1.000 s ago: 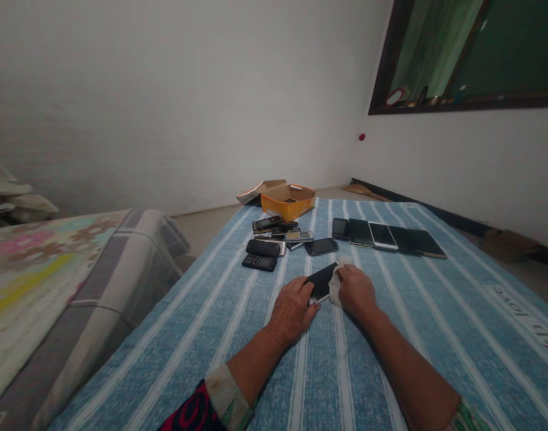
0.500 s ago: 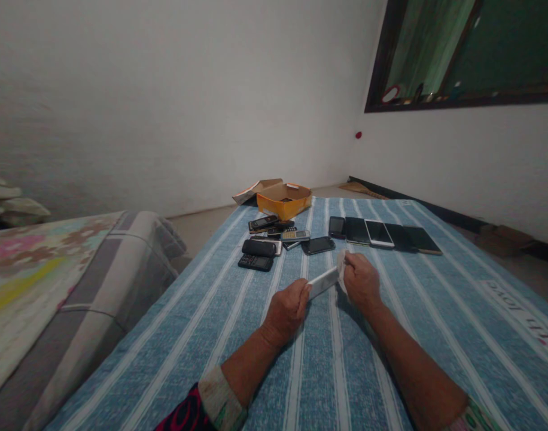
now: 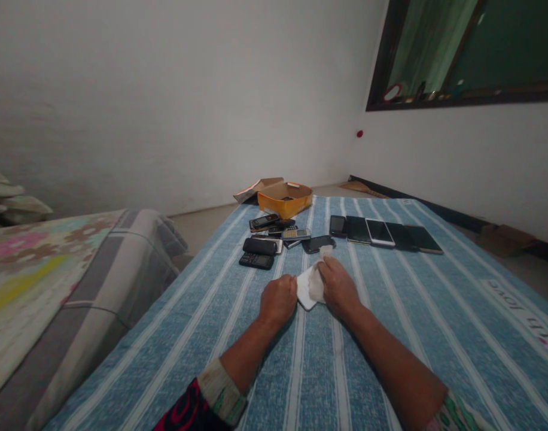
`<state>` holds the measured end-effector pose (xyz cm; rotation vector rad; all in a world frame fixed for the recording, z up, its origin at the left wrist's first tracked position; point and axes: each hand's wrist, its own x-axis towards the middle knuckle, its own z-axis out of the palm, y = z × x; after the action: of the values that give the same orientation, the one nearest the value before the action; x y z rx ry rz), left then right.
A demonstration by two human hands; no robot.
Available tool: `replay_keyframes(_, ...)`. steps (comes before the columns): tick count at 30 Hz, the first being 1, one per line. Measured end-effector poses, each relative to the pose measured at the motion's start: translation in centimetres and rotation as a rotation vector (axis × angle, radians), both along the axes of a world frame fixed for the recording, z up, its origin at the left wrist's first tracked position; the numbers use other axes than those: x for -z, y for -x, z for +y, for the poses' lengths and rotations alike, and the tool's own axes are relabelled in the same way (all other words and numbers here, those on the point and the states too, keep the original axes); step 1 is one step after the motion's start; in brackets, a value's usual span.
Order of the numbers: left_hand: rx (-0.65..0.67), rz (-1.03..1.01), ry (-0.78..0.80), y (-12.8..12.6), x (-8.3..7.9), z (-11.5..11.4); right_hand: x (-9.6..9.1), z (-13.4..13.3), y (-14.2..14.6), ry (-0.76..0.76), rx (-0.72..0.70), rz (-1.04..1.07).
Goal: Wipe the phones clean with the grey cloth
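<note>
A white phone (image 3: 304,290) is gripped at its left edge by my left hand (image 3: 277,298), fingers closed round it. Its broad white face now shows. My right hand (image 3: 340,286) is closed on a crumpled white tissue (image 3: 316,282), which lies against the phone's right part and covers some of it. Just beyond my hands, a dark phone (image 3: 317,243) lies on the striped blue cloth (image 3: 220,299). Several older keypad phones, among them a black one (image 3: 256,260) and a grey one (image 3: 296,234), lie in a loose heap to the left.
To the right, several phones lie in a row, including a white-framed one (image 3: 380,233). An open orange box (image 3: 285,206) with its lid (image 3: 256,190) stands at the far edge. A covered bed (image 3: 94,287) is on the left, and a window (image 3: 462,54) at upper right.
The white phone has turned from edge-on to show its flat face. My right hand has moved left and nearer with the tissue, onto the phone; my left hand has shifted slightly left.
</note>
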<state>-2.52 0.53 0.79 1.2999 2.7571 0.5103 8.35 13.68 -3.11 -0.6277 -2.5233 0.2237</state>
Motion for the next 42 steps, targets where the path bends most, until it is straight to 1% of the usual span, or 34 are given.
replay_keyframes(5,-0.012,0.000,0.096,-0.1,-0.8,0.1,0.5,-0.8,0.0,0.018,-0.065,-0.018)
replay_keyframes(9,-0.013,0.020,0.130,-0.4,-1.0,0.0,1.0,-1.4,-0.1,0.009,-0.171,0.014)
replay_keyframes(13,0.013,0.035,0.139,-0.5,-0.9,-0.5,0.3,-2.9,-0.1,0.030,-0.305,0.025)
replay_keyframes(17,0.080,0.022,0.143,-0.1,-0.8,-1.1,-0.1,-4.1,-0.1,0.041,-0.368,0.016)
replay_keyframes(19,0.106,0.013,0.138,0.0,-0.8,-1.3,0.0,-4.0,0.0,0.036,-0.358,0.010)
replay_keyframes(21,0.117,0.009,0.128,-0.1,-0.8,-1.5,0.2,-3.6,0.0,0.026,-0.306,0.003)
replay_keyframes(28,0.105,0.030,0.079,-0.7,-0.7,-2.0,0.1,-1.5,-0.5,0.027,0.069,-0.095)
replay_keyframes(29,0.111,0.027,0.065,-0.7,-0.6,-2.0,0.1,-1.4,-0.6,0.023,0.110,-0.106)
replay_keyframes(31,0.154,0.011,0.022,-0.8,-0.6,-2.1,0.2,-1.4,-0.8,0.003,0.148,-0.120)
replay_keyframes(34,0.229,-0.018,-0.022,-1.0,-0.5,-2.2,0.4,-2.0,-0.9,-0.027,0.105,-0.131)
replay_keyframes(37,0.240,-0.028,-0.016,-1.1,-0.2,-2.2,0.3,-2.8,-0.9,-0.025,-0.014,-0.123)
replay_keyframes(40,0.248,-0.016,-0.026,-1.0,0.2,-2.2,-0.2,-3.3,-0.8,-0.012,-0.138,-0.117)
replay_keyframes(42,0.253,-0.007,-0.030,-0.9,0.3,-2.1,-0.6,-3.1,-0.9,0.007,-0.142,-0.120)
